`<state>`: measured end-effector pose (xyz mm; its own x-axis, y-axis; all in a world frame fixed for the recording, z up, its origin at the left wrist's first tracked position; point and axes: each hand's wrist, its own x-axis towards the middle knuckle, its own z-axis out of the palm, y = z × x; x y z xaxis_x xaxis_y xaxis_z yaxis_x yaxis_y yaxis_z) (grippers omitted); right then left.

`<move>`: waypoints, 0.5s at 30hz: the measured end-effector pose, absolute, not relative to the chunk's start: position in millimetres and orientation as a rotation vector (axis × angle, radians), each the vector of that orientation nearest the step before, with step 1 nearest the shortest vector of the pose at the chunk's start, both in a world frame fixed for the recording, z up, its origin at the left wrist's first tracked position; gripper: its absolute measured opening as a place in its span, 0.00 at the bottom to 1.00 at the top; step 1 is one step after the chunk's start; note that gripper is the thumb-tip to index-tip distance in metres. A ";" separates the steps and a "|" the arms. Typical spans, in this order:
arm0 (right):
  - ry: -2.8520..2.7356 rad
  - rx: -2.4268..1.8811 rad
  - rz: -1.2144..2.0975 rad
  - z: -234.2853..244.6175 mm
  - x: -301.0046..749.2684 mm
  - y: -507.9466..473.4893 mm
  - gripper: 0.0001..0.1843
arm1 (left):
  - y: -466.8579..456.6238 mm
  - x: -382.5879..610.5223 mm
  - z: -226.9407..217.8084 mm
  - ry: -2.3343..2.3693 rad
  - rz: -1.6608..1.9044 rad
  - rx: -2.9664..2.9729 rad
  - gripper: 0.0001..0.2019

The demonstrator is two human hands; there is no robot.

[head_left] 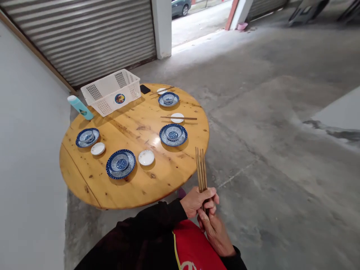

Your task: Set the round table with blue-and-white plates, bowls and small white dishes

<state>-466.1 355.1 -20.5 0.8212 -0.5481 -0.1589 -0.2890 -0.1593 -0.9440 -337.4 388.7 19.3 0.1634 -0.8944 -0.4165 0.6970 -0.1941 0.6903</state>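
My left hand [198, 200] and my right hand [215, 228] are both closed round a bundle of wooden chopsticks [201, 168], held upright just off the near right edge of a round wooden table [135, 183]. On the table stand several blue patterned bowls on matching plates, the nearest [120, 164] and another [173, 134] further right. Small white dishes [146, 157] lie beside them. One pair of chopsticks [178, 118] rests across a white dish, another pair [162, 91] lies at the far setting.
A white plastic basket [111, 92] stands at the table's far side, with a black phone-like object [145, 89] beside it and a teal bottle [80, 107] at the far left. A white wall runs on the left; concrete floor spreads to the right.
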 end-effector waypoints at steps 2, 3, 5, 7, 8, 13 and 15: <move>0.617 -1.820 -0.210 -20.7 -452.2 332.3 0.30 | 371.1 -324.9 17.1 -0.239 -1.414 1.009 0.31; 0.596 -1.854 -0.183 -21.6 -444.7 320.8 0.30 | 362.8 -317.7 16.7 -0.227 -1.390 1.010 0.31; 0.544 -1.932 -0.135 -24.6 -429.4 298.3 0.31 | 347.2 -302.5 17.2 -0.204 -1.345 1.009 0.31; 0.496 -2.024 -0.100 -28.6 -414.2 277.1 0.31 | 332.9 -287.3 18.7 -0.175 -1.298 1.013 0.31; 0.482 -2.078 -0.086 -30.8 -406.7 267.0 0.32 | 326.1 -280.1 19.7 -0.155 -1.263 1.019 0.30; 0.448 -2.319 -0.046 -41.2 -372.1 225.4 0.35 | 296.5 -252.8 23.4 -0.006 -1.058 1.011 0.26; 0.411 -2.300 -0.003 -44.3 -361.4 214.3 0.35 | 287.2 -246.9 23.9 0.054 -0.995 1.001 0.25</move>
